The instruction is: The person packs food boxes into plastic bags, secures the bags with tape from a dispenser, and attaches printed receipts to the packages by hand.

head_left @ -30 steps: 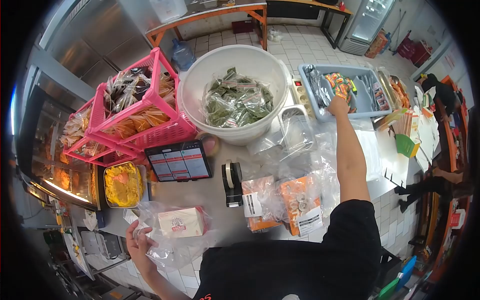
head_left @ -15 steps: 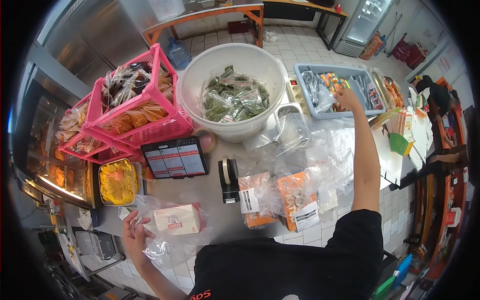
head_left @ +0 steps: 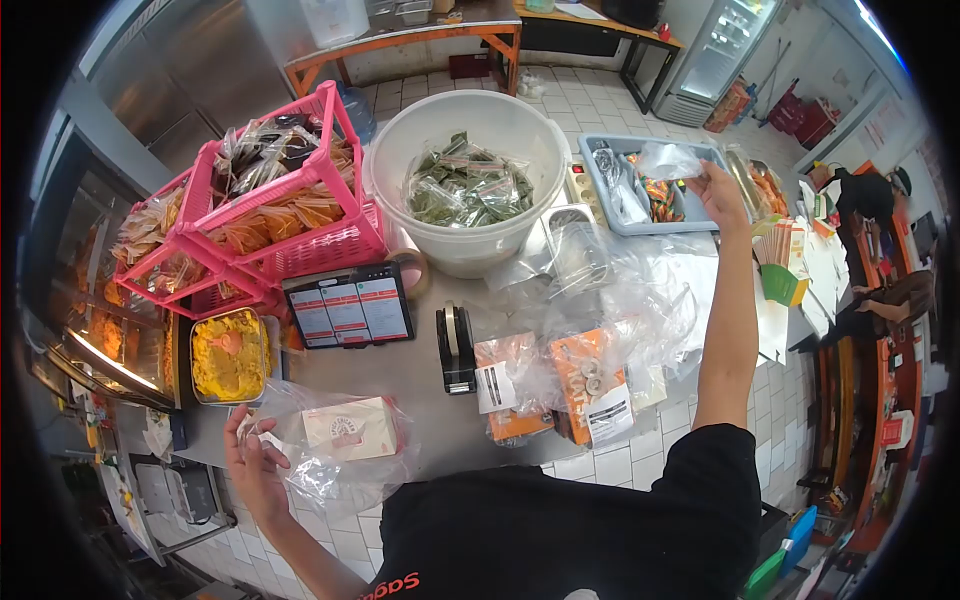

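My left hand [head_left: 258,462] holds the edge of a clear plastic bag [head_left: 335,485] at the lower left, its fingers curled at the film. In that bag lies a small white box [head_left: 350,430] with a printed logo. My right hand [head_left: 722,198] grips a small clear packet [head_left: 670,160] over the right side of the blue tray [head_left: 650,228]. Colourful sachets [head_left: 660,198] and other clear-wrapped packets [head_left: 622,190] lie in the tray.
A large white tub [head_left: 470,258] holds bagged leaves. Pink baskets [head_left: 330,250], a tablet [head_left: 350,310], a yellow food container [head_left: 230,355], a tape dispenser [head_left: 456,350] and orange boxes [head_left: 590,375] in clear bags surround the workspace. A person's arm [head_left: 900,295] shows at far right.
My right hand has lifted out of the blue tray and moved right with a clear packet. My left hand remains at the bag's edge. The camera view has shifted slightly.
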Motion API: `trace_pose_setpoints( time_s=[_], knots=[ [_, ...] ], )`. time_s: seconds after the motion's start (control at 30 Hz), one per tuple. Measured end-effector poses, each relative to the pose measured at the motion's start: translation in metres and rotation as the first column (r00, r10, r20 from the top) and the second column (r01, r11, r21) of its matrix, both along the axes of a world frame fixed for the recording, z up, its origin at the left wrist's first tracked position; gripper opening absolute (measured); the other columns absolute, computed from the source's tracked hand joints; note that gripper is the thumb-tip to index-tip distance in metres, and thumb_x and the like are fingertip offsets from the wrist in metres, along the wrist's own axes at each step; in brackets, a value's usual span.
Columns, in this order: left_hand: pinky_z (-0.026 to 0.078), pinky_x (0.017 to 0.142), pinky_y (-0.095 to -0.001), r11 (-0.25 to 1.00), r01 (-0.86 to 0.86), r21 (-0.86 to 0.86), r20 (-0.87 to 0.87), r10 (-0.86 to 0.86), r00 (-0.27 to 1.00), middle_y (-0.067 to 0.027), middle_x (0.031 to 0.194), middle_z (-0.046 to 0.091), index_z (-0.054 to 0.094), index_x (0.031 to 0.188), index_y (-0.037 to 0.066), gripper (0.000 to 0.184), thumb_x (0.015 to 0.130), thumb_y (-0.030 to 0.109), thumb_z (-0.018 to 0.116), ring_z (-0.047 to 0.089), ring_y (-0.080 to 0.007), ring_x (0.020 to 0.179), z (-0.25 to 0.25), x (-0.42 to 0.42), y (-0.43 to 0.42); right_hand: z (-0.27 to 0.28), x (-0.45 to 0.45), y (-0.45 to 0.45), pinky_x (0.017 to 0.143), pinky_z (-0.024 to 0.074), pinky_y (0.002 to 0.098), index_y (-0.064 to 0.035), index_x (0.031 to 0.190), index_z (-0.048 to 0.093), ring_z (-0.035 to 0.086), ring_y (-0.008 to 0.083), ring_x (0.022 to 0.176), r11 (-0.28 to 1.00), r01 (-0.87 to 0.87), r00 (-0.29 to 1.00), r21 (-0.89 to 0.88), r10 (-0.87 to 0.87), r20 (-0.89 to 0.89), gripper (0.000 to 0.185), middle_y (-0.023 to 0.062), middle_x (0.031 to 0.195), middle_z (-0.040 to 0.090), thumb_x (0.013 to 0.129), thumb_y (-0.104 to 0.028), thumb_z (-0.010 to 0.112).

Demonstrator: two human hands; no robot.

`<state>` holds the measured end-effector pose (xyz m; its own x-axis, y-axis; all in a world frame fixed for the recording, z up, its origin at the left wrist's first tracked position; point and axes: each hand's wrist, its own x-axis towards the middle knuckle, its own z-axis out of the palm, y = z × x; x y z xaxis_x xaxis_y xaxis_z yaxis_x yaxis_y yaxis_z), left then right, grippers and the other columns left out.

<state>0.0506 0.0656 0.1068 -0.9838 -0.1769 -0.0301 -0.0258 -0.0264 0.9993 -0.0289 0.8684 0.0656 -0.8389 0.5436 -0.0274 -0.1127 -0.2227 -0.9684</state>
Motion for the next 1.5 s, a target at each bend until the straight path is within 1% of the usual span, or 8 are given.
trace_pose_setpoints(
  time_s=[0.37,0.5,0.67,0.73,0.8,0.97,1.3,1.5],
  knots=[
    [0.041,0.048,-0.0162,0.989,0.094,0.116,-0.116,-0.08,0.99,-0.0149,0.107,0.062,0.038,0.139,0.0,0.066,0.091,0.038,0.062,0.052,-0.0063,0.053,-0.006,-0.017,-0.053,0.053,0.077,-0.14,0.076,0.0478,0.0291,-0.0026,0.108,0.064,0.059,0.0138,0.08,0.979,-0.141,0.989,0.145,0.147,-0.032,0.023,0.0022,0.095,0.064,0.085,-0.004,0.062],
    [0.049,0.056,-0.0214,0.965,0.25,0.085,-0.152,-0.235,0.96,-0.0234,0.114,0.063,0.035,0.141,-0.001,0.071,0.088,0.035,0.066,0.06,-0.0112,0.058,0.011,-0.031,-0.082,0.088,0.091,-0.25,0.076,0.0435,0.0286,-0.0005,0.087,0.066,0.055,0.0124,0.081,0.569,0.117,0.913,0.814,-0.385,0.138,0.013,0.0041,0.088,0.062,0.085,-0.013,0.062],
    [0.053,0.061,-0.024,0.901,0.427,0.078,-0.084,-0.421,0.903,-0.0236,0.118,0.063,0.031,0.144,0.003,0.065,0.092,0.027,0.062,0.064,-0.0151,0.063,0.016,-0.056,-0.12,0.116,0.097,-0.534,0.08,0.0501,0.0339,-0.004,0.079,0.058,0.064,0.0247,0.092,0.181,0.303,0.952,0.936,-0.008,-0.307,0.014,0.0122,0.098,0.066,0.074,0.006,0.066],
    [0.054,0.063,-0.025,0.86,0.499,0.108,-0.105,-0.489,0.866,-0.0227,0.117,0.063,0.03,0.145,0.005,0.064,0.092,0.025,0.061,0.065,-0.0154,0.065,0.021,-0.056,-0.12,0.107,0.083,-0.625,0.078,0.0529,0.0329,-0.0054,0.078,0.061,0.065,0.0249,0.092,0.158,-0.068,0.773,0.985,0.632,-0.047,0.015,0.0088,0.096,0.066,0.07,0.005,0.069],
    [0.055,0.065,-0.0259,0.821,0.546,0.167,-0.117,-0.533,0.838,-0.0201,0.119,0.063,0.03,0.146,0.006,0.065,0.091,0.02,0.063,0.066,-0.0154,0.07,0.021,-0.056,-0.121,0.056,0.054,-0.696,0.073,0.0535,0.0326,-0.0042,0.078,0.06,0.065,0.0256,0.091,-0.049,-0.173,0.515,0.984,0.847,0.133,0.009,0.0094,0.101,0.067,0.071,-0.002,0.065],
    [0.053,0.059,-0.0281,0.789,0.592,0.163,-0.279,-0.538,0.795,-0.0142,0.103,0.066,0.035,0.14,0.006,0.064,0.088,0.023,0.07,0.065,-0.0144,0.068,0.005,-0.051,-0.107,-0.081,0.017,-0.756,0.077,0.0526,0.0354,-0.0057,0.094,0.064,0.062,0.0275,0.094,-0.719,-0.448,0.26,0.532,0.465,0.846,0.014,0.0104,0.087,0.06,0.082,-0.012,0.063],
    [0.052,0.067,-0.0272,0.806,0.566,0.174,-0.193,-0.536,0.822,-0.0088,0.09,0.067,0.049,0.13,0.007,0.048,0.086,0.012,0.068,0.064,-0.0116,0.071,-0.001,-0.062,-0.134,-0.071,0.018,-0.735,0.083,0.0498,0.039,-0.0069,0.106,0.062,0.061,0.0308,0.098,-0.695,-0.552,0.188,0.461,0.435,0.881,0.022,0.0141,0.097,0.06,0.086,-0.015,0.059],
    [0.051,0.075,-0.0289,0.857,0.506,0.098,-0.243,-0.473,0.847,-0.0072,0.086,0.066,0.054,0.124,0.006,0.043,0.085,0.013,0.07,0.064,-0.0134,0.081,0.0,-0.066,-0.116,-0.077,0.014,-0.76,0.087,0.0482,0.0412,-0.0077,0.113,0.06,0.06,0.0328,0.1,-0.325,-0.578,0.314,0.748,0.758,0.572,0.027,0.0163,0.104,0.06,0.088,-0.017,0.057]
  ],
)
